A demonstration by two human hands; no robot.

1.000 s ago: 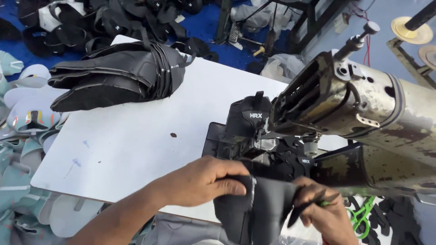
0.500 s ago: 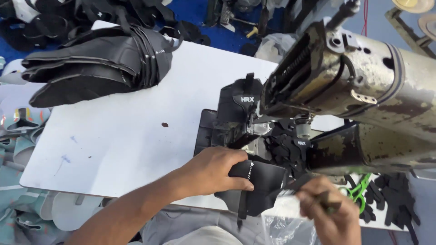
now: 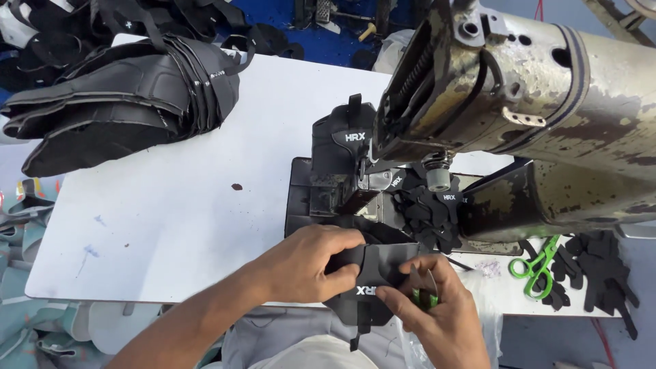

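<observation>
Head view, nearest the wearer: the left hand (image 3: 311, 263) is closed on a black padded fabric shoe-upper piece (image 3: 372, 273), thumb over its top edge, while the right hand (image 3: 437, 307) pinches the same piece from below and also grips a small green-handled thread snip (image 3: 422, 290) with its blades pointing up. The piece sits at the front edge of the white worktable (image 3: 184, 225), just in front of the worn, paint-chipped grey sewing machine (image 3: 533, 116).

A likely slip, as I judge it, is the snip's open tips nicking the fabric or a fingertip, since blade and cloth share one grip (the blades lie very close to the left fingers). The piece could also slide off the table edge if either grasp loosens.

A white block-letter label runs along the piece's lower part, near the machine's front. Similar white marks show on the small black cut-outs (image 3: 427, 212) under the machine's head and on the black upper (image 3: 345, 147) standing behind them. Green-handled scissors (image 3: 536, 263) lie right of the machine's base. Farthest left of the machine, a stack of black uppers (image 3: 123, 96) rests on the table.
</observation>
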